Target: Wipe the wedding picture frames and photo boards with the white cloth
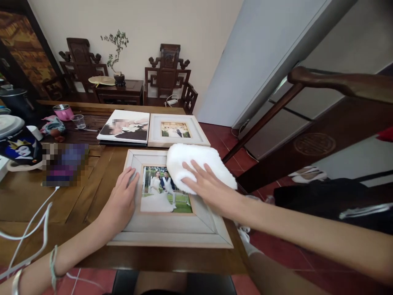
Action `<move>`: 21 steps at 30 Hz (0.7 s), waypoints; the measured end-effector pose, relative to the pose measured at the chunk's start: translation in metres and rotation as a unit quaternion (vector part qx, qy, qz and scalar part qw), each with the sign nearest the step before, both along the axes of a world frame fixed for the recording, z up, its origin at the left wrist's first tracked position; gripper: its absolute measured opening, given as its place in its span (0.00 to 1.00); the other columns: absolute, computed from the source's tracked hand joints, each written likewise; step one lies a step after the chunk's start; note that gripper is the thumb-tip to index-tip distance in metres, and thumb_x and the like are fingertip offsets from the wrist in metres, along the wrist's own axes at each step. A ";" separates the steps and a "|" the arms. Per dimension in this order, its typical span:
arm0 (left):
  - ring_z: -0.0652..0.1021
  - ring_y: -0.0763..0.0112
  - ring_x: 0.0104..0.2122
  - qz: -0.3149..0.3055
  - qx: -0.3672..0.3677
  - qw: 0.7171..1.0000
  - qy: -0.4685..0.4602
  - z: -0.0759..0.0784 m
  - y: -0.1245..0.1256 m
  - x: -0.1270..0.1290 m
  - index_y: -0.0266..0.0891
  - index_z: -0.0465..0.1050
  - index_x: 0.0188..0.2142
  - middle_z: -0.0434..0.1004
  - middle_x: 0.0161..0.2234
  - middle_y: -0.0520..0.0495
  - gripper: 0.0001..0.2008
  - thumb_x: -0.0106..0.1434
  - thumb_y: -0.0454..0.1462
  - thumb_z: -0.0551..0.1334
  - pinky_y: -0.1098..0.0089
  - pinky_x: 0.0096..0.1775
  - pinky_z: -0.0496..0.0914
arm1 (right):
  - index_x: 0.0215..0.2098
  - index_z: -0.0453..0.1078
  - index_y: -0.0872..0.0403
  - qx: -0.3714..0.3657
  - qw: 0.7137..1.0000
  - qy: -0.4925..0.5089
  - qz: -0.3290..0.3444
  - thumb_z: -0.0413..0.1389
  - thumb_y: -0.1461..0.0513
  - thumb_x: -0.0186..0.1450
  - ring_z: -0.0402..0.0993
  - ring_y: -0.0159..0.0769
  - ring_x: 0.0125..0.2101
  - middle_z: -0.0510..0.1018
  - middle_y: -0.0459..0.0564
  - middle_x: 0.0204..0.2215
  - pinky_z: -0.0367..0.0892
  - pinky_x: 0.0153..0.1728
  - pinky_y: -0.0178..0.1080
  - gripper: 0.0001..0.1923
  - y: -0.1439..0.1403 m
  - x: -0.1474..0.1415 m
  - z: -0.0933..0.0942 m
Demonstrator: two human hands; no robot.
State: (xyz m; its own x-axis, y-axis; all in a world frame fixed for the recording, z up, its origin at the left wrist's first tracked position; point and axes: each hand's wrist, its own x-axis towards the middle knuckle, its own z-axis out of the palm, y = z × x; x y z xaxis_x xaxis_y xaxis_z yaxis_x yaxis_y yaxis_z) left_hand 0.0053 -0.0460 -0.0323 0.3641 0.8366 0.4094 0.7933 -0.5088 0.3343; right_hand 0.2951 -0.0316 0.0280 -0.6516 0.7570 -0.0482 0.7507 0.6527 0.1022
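On the table in front of me lies a pale wooden picture frame (172,224), face up, around a photo of a couple outdoors. My left hand (123,200) grips its left side, fingers bent over the border. A fluffy white cloth (202,157) covers the frame's upper right corner and hangs past its right edge. My right hand (201,180) presses and holds this cloth from above, its fingers somewhat spread and the thumb at the near side. The frame's corner under the cloth is hidden.
Behind the frame lie a second framed photo (196,130) and a photo panel (123,135). At left are a blurred-out phone (66,164) on a white cable (47,221), a dark tub (20,147), a pink mug (63,111) and a clear cup (79,121). A wooden chair (294,98) stands right.
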 end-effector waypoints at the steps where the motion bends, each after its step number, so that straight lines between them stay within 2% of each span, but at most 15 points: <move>1: 0.56 0.52 0.67 -0.006 -0.002 1.000 -0.001 0.001 0.001 0.001 0.39 0.56 0.66 0.59 0.64 0.34 0.33 0.62 0.24 0.46 0.44 0.62 0.60 | 0.57 0.66 0.58 0.008 1.000 0.010 -0.004 0.48 0.84 0.45 0.44 0.69 0.66 0.54 0.73 0.66 0.53 0.58 0.70 0.42 -0.009 0.000 -0.005; 3: 0.55 0.53 0.68 -0.012 -0.010 1.000 0.001 0.002 0.002 0.002 0.39 0.55 0.66 0.58 0.64 0.34 0.32 0.63 0.24 0.45 0.44 0.64 0.58 | 0.54 0.68 0.54 0.032 0.998 0.053 -0.002 0.53 0.80 0.49 0.49 0.71 0.64 0.59 0.71 0.65 0.57 0.55 0.71 0.36 -0.037 0.002 -0.012; 6: 0.55 0.55 0.68 -0.011 -0.019 1.000 -0.004 0.006 0.005 0.004 0.39 0.54 0.67 0.57 0.65 0.35 0.31 0.65 0.25 0.45 0.46 0.65 0.56 | 0.51 0.69 0.48 0.016 0.995 0.085 0.042 0.55 0.74 0.55 0.55 0.67 0.63 0.62 0.63 0.64 0.65 0.53 0.67 0.27 -0.079 0.007 -0.014; 7: 0.55 0.55 0.68 -0.010 -0.022 1.000 -0.007 0.006 0.006 0.005 0.39 0.54 0.67 0.56 0.65 0.34 0.31 0.65 0.25 0.45 0.47 0.65 0.56 | 0.51 0.69 0.47 0.005 0.993 0.085 0.077 0.54 0.73 0.56 0.60 0.65 0.61 0.64 0.62 0.63 0.69 0.50 0.63 0.26 -0.087 0.008 -0.012; 9: 0.54 0.55 0.68 -0.006 -0.026 1.000 -0.007 0.008 0.008 0.007 0.37 0.55 0.67 0.56 0.65 0.33 0.30 0.65 0.25 0.45 0.47 0.65 0.56 | 0.51 0.68 0.47 -0.004 0.991 0.088 0.103 0.54 0.72 0.57 0.66 0.62 0.58 0.67 0.61 0.62 0.74 0.46 0.58 0.26 -0.085 0.008 -0.006; 11: 0.54 0.54 0.68 0.000 -0.028 1.000 -0.004 0.009 0.011 0.009 0.36 0.56 0.66 0.56 0.65 0.33 0.30 0.66 0.25 0.45 0.46 0.64 0.57 | 0.53 0.67 0.47 0.010 0.991 0.098 0.088 0.55 0.70 0.56 0.69 0.65 0.55 0.68 0.62 0.61 0.75 0.43 0.60 0.27 -0.062 0.004 0.003; 12: 0.55 0.54 0.68 0.003 -0.030 1.000 -0.002 0.010 0.013 0.010 0.37 0.57 0.66 0.57 0.65 0.33 0.29 0.66 0.25 0.45 0.46 0.64 0.57 | 0.54 0.66 0.47 0.024 0.992 0.103 0.061 0.57 0.70 0.55 0.68 0.68 0.55 0.68 0.63 0.61 0.74 0.43 0.62 0.29 -0.043 0.001 0.009; 13: 0.55 0.54 0.68 0.005 -0.033 0.999 -0.001 0.011 0.016 0.010 0.37 0.57 0.66 0.57 0.65 0.33 0.29 0.66 0.26 0.46 0.46 0.64 0.57 | 0.55 0.66 0.48 0.039 0.991 0.105 0.068 0.58 0.70 0.53 0.67 0.72 0.55 0.68 0.66 0.60 0.74 0.41 0.65 0.32 -0.022 -0.002 0.016; 14: 0.56 0.53 0.67 0.007 -0.037 0.999 0.001 0.012 0.019 0.011 0.38 0.58 0.65 0.57 0.65 0.34 0.29 0.66 0.26 0.46 0.45 0.64 0.58 | 0.58 0.64 0.49 0.045 0.993 0.087 0.060 0.59 0.72 0.51 0.62 0.74 0.58 0.65 0.68 0.62 0.70 0.46 0.67 0.37 0.000 -0.006 0.024; 16: 0.58 0.53 0.67 0.008 -0.043 0.999 0.006 0.016 0.025 0.011 0.39 0.60 0.64 0.58 0.65 0.34 0.28 0.65 0.27 0.47 0.45 0.63 0.59 | 0.64 0.58 0.54 0.045 0.993 0.035 0.099 0.60 0.77 0.45 0.53 0.76 0.62 0.59 0.73 0.64 0.65 0.52 0.68 0.48 0.042 -0.015 0.040; 17: 0.59 0.52 0.66 0.007 -0.044 0.999 0.008 0.018 0.029 0.011 0.39 0.61 0.62 0.59 0.64 0.34 0.27 0.65 0.27 0.48 0.45 0.63 0.59 | 0.64 0.57 0.54 0.058 0.992 0.015 0.108 0.59 0.79 0.45 0.51 0.75 0.63 0.57 0.73 0.65 0.62 0.54 0.68 0.49 0.060 -0.019 0.047; 19: 0.61 0.52 0.65 0.007 -0.043 0.999 0.012 0.024 0.037 0.013 0.37 0.66 0.58 0.61 0.62 0.34 0.23 0.64 0.28 0.49 0.46 0.63 0.61 | 0.64 0.57 0.56 0.091 0.988 0.001 0.123 0.56 0.80 0.52 0.49 0.72 0.64 0.54 0.73 0.66 0.58 0.57 0.68 0.43 0.085 -0.028 0.053; 21: 0.65 0.53 0.62 0.012 -0.043 0.999 0.014 0.029 0.045 0.016 0.36 0.69 0.51 0.64 0.59 0.35 0.19 0.63 0.29 0.49 0.49 0.62 0.64 | 0.63 0.57 0.57 0.098 0.986 -0.010 0.138 0.53 0.79 0.58 0.49 0.69 0.65 0.55 0.72 0.66 0.57 0.58 0.67 0.37 0.096 -0.037 0.048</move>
State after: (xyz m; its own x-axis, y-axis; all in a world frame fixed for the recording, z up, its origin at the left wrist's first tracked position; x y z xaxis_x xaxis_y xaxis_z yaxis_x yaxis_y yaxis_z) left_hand 0.0210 -0.0014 -0.0033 0.3541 0.8769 0.3251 0.8143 -0.4601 0.3538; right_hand 0.2578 0.0648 0.0761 -0.8343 0.5474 0.0660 0.5439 0.7977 0.2605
